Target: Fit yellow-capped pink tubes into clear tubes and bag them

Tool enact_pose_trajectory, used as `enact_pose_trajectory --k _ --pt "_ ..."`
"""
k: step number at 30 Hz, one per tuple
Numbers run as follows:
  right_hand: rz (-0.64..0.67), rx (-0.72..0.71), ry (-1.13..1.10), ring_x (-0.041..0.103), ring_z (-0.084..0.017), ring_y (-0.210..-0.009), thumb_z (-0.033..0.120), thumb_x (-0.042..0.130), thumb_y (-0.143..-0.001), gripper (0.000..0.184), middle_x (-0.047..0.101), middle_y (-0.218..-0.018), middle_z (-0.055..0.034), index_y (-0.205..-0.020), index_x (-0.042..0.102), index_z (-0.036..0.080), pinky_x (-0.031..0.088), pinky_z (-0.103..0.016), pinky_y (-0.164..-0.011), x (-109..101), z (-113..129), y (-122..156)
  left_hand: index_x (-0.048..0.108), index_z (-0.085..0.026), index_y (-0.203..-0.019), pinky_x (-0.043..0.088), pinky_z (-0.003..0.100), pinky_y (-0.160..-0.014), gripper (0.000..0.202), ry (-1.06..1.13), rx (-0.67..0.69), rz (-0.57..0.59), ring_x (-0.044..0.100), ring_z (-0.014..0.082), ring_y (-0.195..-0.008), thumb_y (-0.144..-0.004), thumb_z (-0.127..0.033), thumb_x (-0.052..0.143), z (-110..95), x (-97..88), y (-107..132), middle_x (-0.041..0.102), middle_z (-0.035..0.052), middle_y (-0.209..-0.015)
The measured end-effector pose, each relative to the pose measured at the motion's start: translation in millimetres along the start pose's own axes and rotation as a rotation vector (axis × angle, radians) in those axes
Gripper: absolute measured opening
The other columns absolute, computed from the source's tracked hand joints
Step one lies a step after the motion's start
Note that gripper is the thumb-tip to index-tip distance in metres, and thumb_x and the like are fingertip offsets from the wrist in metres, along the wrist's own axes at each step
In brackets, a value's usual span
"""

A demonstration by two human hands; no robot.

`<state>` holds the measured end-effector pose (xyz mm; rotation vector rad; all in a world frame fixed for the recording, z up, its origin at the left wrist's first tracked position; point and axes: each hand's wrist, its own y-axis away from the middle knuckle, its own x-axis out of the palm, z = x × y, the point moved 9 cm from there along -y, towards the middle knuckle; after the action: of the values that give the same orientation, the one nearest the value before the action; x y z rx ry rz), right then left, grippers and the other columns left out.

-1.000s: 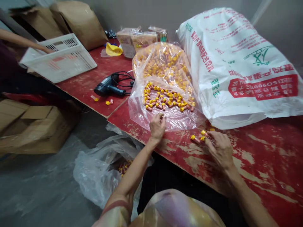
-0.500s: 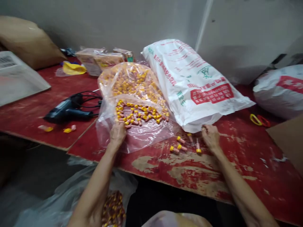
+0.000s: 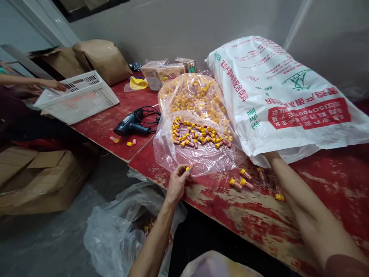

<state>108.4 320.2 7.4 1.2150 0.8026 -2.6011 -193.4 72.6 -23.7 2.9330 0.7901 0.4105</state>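
My left hand point(image 3: 176, 184) pinches a small yellow-capped tube point(image 3: 191, 166) with pinkish contents, at the front edge of a clear plastic bag point(image 3: 201, 167). Many similar tubes point(image 3: 198, 132) fill that bag and lie in its open mouth. My right forearm point(image 3: 300, 200) reaches into the mouth of a white printed sack point(image 3: 276, 104); the hand itself is hidden inside. Several loose tubes point(image 3: 246, 175) lie on the red table between my hands.
A heat gun point(image 3: 132, 123) with its cable and small boxes point(image 3: 170, 72) lie left and behind. A co-worker's hand point(image 3: 56, 85) is at a white crate point(image 3: 83, 104). Below are a cardboard box point(image 3: 43, 188) and another plastic bag point(image 3: 112, 227) of tubes.
My view has turned left. My left hand has picked up a tube and drawn back toward the table edge. My right hand has gone from beside the sack's mouth into it.
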Motion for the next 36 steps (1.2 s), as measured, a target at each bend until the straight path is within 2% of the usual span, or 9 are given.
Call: enact_pose_trajectory --k 4,8,11,15,19,25,31,34,36 --pt "0.034 0.101 0.078 0.057 -0.022 -0.109 0.025 0.034 -0.091 0.036 0.067 -0.102 -0.0136 -0.097 0.068 0.016 0.045 -0.037 -0.092 -7.7 -4.4 3.1 0.067 -0.017 -0.089 0.044 0.021 -0.056 0.034 0.099 -0.088 0.008 0.055 0.0084 -0.06 -0.061 -0.032 0.078 15.6 15.5 17.2 0.063 0.0003 -0.082" --pt "-0.038 0.26 0.224 0.058 -0.031 -0.101 0.033 0.049 -0.082 0.032 0.067 -0.096 -0.0182 -0.095 0.068 0.01 0.045 -0.048 -0.088 -44.5 -4.0 54.5 0.068 -0.017 -0.094 0.045 0.021 -0.058 0.034 0.145 -0.137 0.067 0.056 0.0081 -0.062 -0.063 -0.031 0.077 27.3 39.1 28.4 0.062 0.0004 -0.085" --pt "-0.026 0.338 -0.038 0.061 -0.025 -0.094 0.039 0.049 -0.083 0.039 0.067 -0.105 -0.0125 -0.111 0.063 0.016 0.048 -0.04 -0.082 -61.3 17.4 117.3 0.065 -0.019 -0.096 0.046 0.021 -0.057 0.037 0.201 -0.18 0.12 0.058 0.0082 -0.061 -0.062 -0.027 0.078 37.2 65.6 37.7 0.061 -0.0011 -0.085" --pt "0.179 0.302 -0.443 0.059 -0.021 -0.1 0.038 0.053 -0.085 0.033 0.065 -0.112 -0.0056 -0.113 0.063 0.024 0.045 -0.037 -0.088 -47.8 69.0 171.8 0.061 -0.019 -0.093 0.048 0.021 -0.06 0.032 0.219 -0.211 0.255 0.06 0.0086 -0.062 -0.066 -0.027 0.076 46.2 110.8 54.8 0.061 -0.0023 -0.081" --pt "0.248 0.198 -0.482 0.057 -0.022 -0.102 0.035 0.055 -0.086 0.031 0.066 -0.111 -0.0056 -0.113 0.065 0.026 0.041 -0.04 -0.093 -43.8 98.7 182.4 0.061 -0.018 -0.092 0.048 0.021 -0.064 0.025 0.146 -0.207 0.365 0.06 0.0081 -0.064 -0.071 -0.027 0.073 49.4 137.4 71.7 0.063 -0.0017 -0.08" --pt "0.255 0.201 -0.546 0.055 -0.023 -0.109 0.031 0.057 -0.084 0.042 0.061 -0.122 -0.0053 -0.125 0.058 0.028 0.042 -0.04 -0.095 -39.7 103.5 185.5 0.061 -0.018 -0.088 0.047 0.02 -0.059 0.025 0.159 -0.175 0.296 0.06 0.0074 -0.061 -0.068 -0.024 0.075 42.6 130.8 77.7 0.063 -0.003 -0.078" --pt "-0.11 0.448 -1.0 0.064 -0.017 -0.089 0.034 0.054 -0.086 0.047 0.064 -0.11 -0.0031 -0.132 0.046 0.029 0.046 -0.039 -0.09 -44.2 78.8 198.8 0.062 -0.015 -0.082 0.048 0.02 -0.057 0.029 0.231 -0.261 0.236 0.06 0.008 -0.059 -0.06 -0.025 0.079 49.6 133.7 86.4 0.062 -0.0027 -0.074" --pt "-0.332 0.518 -1.175 0.062 -0.018 -0.094 0.034 0.058 -0.081 0.036 0.065 -0.1 -0.0026 -0.116 0.057 0.025 0.043 -0.039 -0.094 -44.5 74.3 201.8 0.061 -0.015 -0.08 0.048 0.021 -0.055 0.032 0.255 -0.323 0.235 0.06 0.0093 -0.058 -0.057 -0.026 0.08 58.9 142.1 95.0 0.062 -0.0025 -0.073" --pt "-0.387 0.562 -1.213 0.06 -0.017 -0.093 0.031 0.062 -0.076 0.029 0.066 -0.094 -0.0023 -0.104 0.061 0.023 0.043 -0.037 -0.093 -40.9 75.5 201.8 0.061 -0.015 -0.079 0.048 0.022 -0.054 0.033 0.266 -0.361 0.24 0.06 0.0101 -0.057 -0.055 -0.026 0.081 64.5 146.5 100.4 0.062 -0.0024 -0.072"
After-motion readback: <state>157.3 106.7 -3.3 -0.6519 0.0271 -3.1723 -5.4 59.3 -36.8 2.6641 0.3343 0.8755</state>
